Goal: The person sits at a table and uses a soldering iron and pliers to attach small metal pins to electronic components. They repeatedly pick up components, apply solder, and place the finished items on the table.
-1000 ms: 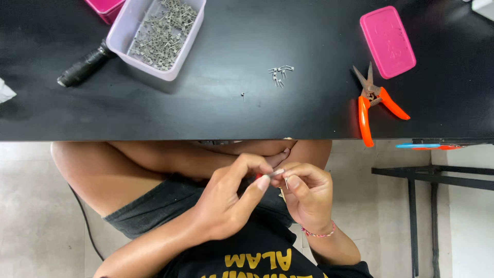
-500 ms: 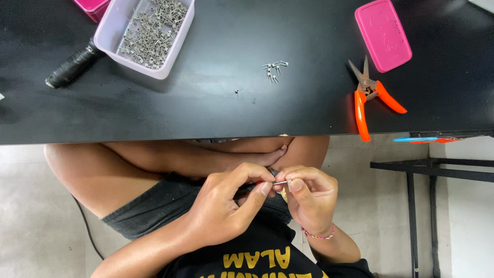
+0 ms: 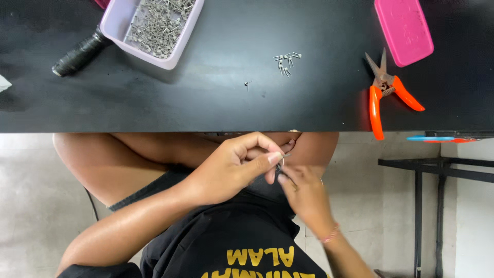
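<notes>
Since the earlier frame the right hand point(image 3: 303, 193) has dropped lower beneath the black table point(image 3: 216, 103) edge, while the left hand point(image 3: 231, 167) stays pinched, thumb against forefinger, on a small metal pin point(image 3: 284, 155). The right fingertips close near it; their hold cannot be told. The pin looks light, stiff and slippery, best nipped at mid-shank.

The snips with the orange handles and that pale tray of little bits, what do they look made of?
The snips look like bare grey steel at the blades, with glossy orange handles that are probably plastic or rubber coated. The tray looks like smooth, pale lilac plastic, with thin, rounded walls. The small parts in it glint silver-grey, so likely metal, like the few loose ones on the matte black table.
</notes>
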